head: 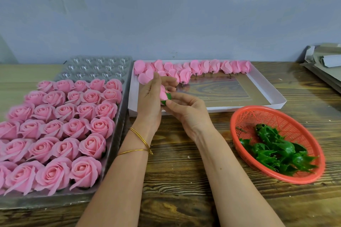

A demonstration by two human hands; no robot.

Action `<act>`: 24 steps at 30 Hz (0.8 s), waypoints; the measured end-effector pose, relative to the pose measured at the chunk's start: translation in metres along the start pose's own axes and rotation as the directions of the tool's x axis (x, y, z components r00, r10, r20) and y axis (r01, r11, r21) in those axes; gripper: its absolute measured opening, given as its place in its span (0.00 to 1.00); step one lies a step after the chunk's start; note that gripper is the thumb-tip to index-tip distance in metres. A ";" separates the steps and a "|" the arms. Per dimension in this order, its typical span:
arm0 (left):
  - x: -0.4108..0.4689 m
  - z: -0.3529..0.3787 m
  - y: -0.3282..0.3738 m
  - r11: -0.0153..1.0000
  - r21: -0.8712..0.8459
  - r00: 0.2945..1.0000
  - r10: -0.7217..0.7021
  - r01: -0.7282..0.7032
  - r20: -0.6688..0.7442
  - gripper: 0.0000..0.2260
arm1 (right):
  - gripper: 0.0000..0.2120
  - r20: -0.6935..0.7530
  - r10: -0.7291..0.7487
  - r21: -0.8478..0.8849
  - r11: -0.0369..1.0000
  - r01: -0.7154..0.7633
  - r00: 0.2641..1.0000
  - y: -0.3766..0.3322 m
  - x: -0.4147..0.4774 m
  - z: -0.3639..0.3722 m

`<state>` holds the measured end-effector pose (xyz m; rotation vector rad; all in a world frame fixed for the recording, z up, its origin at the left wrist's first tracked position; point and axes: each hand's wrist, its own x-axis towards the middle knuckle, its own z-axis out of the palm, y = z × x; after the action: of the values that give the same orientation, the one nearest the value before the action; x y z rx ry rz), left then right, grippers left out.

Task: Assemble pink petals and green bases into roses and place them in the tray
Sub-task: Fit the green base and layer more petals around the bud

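My left hand (pixel 150 96) grips a pink petal bud (pixel 162 92) above the near left corner of the white box lid. My right hand (pixel 184 109) pinches a green base (pixel 168 96) against the bottom of that bud. Both hands meet in the middle of the head view. On the left, the clear plastic tray (pixel 103 64) holds several rows of finished pink roses (pixel 73 127), with empty cups at its far end. More pink petal buds (pixel 195 68) lie along the far edge of the white box lid (pixel 265 94). Green bases (pixel 276 151) sit in the red basket (pixel 258 114).
The wooden table (pixel 184 180) extends toward me between the tray and the basket. Grey cardboard sheets (pixel 324 62) are stacked at the far right. A blue-grey wall stands right behind the table. Two gold bangles (pixel 140 143) circle my left wrist.
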<state>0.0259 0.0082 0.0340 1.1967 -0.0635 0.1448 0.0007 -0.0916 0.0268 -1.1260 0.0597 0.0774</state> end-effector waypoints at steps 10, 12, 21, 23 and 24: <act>0.000 0.001 -0.002 0.999 0.042 1.000 -0.017 0.016 0.023 0.23 | 0.15 -0.013 -0.176 -0.185 0.968 0.170 0.984 0.000 0.003 -0.006; 0.000 0.001 -0.002 0.999 0.042 0.999 -0.016 0.015 0.029 0.24 | 0.15 0.009 -0.166 -0.173 0.971 0.166 0.986 0.000 0.003 -0.007; 0.000 0.000 0.000 0.998 -0.037 0.998 -0.060 0.060 0.010 0.23 | 0.09 0.100 0.041 0.092 0.994 -0.051 0.994 -0.006 0.003 -0.007; 0.000 0.001 0.000 0.998 -0.028 0.998 -0.062 0.062 0.012 0.23 | 0.09 0.110 0.052 0.083 0.995 -0.061 0.993 -0.007 0.002 -0.008; -0.001 0.001 0.000 0.998 -0.023 0.998 -0.060 0.060 0.014 0.23 | 0.09 0.103 0.053 0.068 0.996 -0.061 0.993 -0.008 0.001 -0.008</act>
<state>0.0248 0.0073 0.0345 1.1753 -0.0401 0.0832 0.0022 -0.1019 0.0304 -1.0481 0.0047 0.1816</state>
